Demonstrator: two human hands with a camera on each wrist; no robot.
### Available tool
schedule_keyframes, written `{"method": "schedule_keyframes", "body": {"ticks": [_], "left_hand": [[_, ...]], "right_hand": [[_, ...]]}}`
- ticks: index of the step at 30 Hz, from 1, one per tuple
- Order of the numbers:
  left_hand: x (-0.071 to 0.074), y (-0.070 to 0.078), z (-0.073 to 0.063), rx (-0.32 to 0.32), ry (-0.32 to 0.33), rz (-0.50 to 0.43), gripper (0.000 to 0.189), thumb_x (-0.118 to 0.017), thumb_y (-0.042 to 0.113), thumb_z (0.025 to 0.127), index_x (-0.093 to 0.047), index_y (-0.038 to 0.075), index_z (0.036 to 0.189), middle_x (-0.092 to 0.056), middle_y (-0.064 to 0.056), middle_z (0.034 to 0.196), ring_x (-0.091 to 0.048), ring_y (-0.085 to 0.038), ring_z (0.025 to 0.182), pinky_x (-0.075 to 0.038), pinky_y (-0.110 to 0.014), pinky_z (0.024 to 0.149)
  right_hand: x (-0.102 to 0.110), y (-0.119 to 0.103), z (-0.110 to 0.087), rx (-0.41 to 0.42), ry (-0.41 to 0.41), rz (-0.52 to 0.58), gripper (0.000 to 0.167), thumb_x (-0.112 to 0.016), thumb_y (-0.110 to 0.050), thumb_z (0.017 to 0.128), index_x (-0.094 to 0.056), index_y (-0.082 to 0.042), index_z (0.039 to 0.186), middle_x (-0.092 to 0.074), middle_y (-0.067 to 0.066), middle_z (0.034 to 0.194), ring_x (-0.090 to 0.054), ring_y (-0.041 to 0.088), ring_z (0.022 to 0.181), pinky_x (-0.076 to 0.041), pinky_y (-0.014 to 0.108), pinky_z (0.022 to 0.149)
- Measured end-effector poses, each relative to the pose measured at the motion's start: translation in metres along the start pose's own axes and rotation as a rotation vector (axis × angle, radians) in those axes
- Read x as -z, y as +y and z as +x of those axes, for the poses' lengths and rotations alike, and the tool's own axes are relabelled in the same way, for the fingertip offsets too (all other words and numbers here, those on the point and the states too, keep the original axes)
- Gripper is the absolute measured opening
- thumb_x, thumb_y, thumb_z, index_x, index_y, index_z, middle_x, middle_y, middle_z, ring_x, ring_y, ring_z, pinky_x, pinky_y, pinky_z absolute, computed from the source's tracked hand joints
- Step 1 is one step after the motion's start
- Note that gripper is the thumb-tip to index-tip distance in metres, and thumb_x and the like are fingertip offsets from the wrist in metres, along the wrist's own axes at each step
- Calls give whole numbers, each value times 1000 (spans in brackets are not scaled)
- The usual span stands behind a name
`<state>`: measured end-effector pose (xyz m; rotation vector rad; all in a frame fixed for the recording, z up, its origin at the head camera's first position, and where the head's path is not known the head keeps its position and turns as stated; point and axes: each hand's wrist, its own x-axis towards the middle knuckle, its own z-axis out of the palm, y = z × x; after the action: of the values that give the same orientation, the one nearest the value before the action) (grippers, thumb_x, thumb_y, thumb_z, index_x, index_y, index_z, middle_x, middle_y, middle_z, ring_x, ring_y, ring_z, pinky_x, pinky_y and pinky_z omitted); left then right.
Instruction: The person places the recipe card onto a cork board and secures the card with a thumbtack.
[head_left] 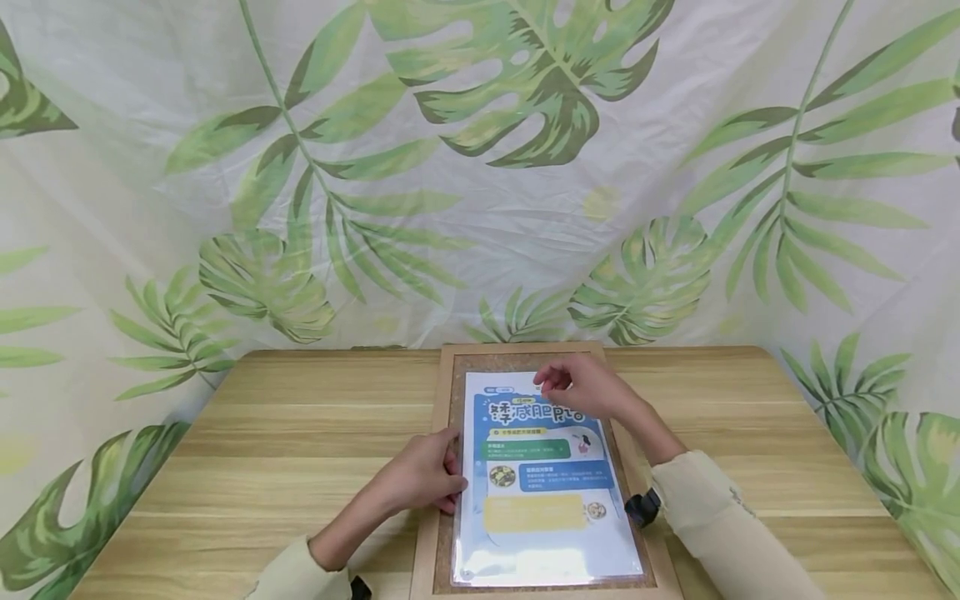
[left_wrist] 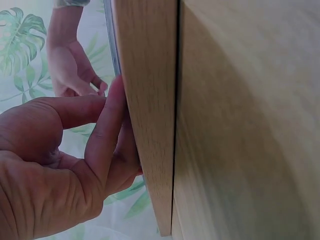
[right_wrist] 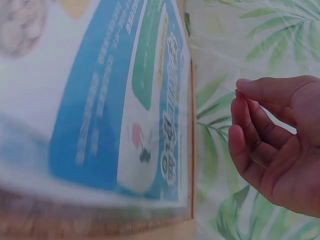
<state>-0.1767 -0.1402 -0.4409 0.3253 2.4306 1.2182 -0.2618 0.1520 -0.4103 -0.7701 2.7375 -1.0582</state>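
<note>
A laminated poster (head_left: pixel 536 521), blue and white with printed characters, lies on a cork board (head_left: pixel 487 361) in a wooden frame. My left hand (head_left: pixel 422 473) rests at the poster's left edge, one fingertip overlapping its margin in the head view. In the left wrist view the fingers (left_wrist: pixel 102 145) reach over the frame's side (left_wrist: pixel 147 110). Above the poster's upper right part is my right hand (head_left: pixel 581 385), thumb and index fingertip together. The right wrist view shows a thin, needle-like pin (right_wrist: pixel 228 90) pinched there, with the other fingers curled beside.
The framed board stands on a wooden table (head_left: pixel 300 425) and reaches its back edge. Behind it hangs a leaf-patterned cloth (head_left: pixel 525 233). A black band (head_left: pixel 643 507) sits on the right wrist, close over the frame's right side.
</note>
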Motion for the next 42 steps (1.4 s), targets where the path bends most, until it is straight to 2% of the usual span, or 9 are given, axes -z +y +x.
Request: {"method": "schedule_keyframes", "body": {"ticks": [6, 11, 15, 31, 34, 39, 42], "left_hand": [[-1, 5, 0, -1, -11, 14, 79, -76, -7, 92, -33, -17, 158, -64, -12, 81, -70, -17, 57, -63, -34, 53], [-2, 4, 2, 2, -18, 34, 81, -76, -5, 92, -31, -18, 158, -64, -11, 80, -70, -17, 56, -63, -33, 53], [-2, 4, 2, 10, -16, 47, 80, -76, -5, 93, -32, -18, 158, -64, -10, 79, -69, -16, 56, -62, -31, 52], [0, 5, -2, 20, -5, 56, 82, -76, -6, 92, -29, -18, 159, -64, -9, 79, -69, -17, 56, -62, -31, 52], [0, 4, -3, 11, 0, 61, 82, -76, -6, 92, -30, -19, 158, -64, -9, 78, -69, -16, 56, -62, -31, 52], [-1, 4, -3, -17, -3, 51, 71, -77, -6, 91, -40, -19, 150, -64, -9, 77, -69, -15, 55, -61, -32, 51], [-2, 5, -2, -22, -11, 39, 71, -76, -6, 91, -39, -20, 150, -64, -9, 77, -69, -15, 55, -62, -32, 51]], "right_hand": [[-13, -2, 21, -10, -8, 15, 19, -76, -8, 97, -78, -2, 115, -75, 2, 94, -65, 12, 84, -57, 27, 79], [-22, -2, 36, -46, -21, 34, 19, -76, -9, 98, -79, -3, 116, -76, 1, 96, -67, 12, 86, -59, 29, 83], [-28, -4, 47, -43, -19, 51, 20, -75, -9, 99, -78, -2, 117, -75, 3, 97, -66, 12, 87, -59, 29, 84], [-54, 1, 84, -12, 6, 158, 19, -74, -7, 98, -77, 2, 115, -78, 10, 98, -68, 12, 83, -55, 24, 77], [-60, 1, 91, 3, 13, 170, 19, -74, -6, 98, -77, 2, 115, -79, 11, 99, -69, 13, 84, -56, 24, 77], [-72, 3, 99, -12, 33, 169, 18, -75, -6, 97, -78, 1, 114, -79, 10, 99, -69, 11, 83, -55, 22, 76], [-78, 6, 102, -28, 48, 156, 17, -75, -7, 97, -79, -2, 113, -79, 9, 99, -68, 11, 83, -55, 23, 77]]}}
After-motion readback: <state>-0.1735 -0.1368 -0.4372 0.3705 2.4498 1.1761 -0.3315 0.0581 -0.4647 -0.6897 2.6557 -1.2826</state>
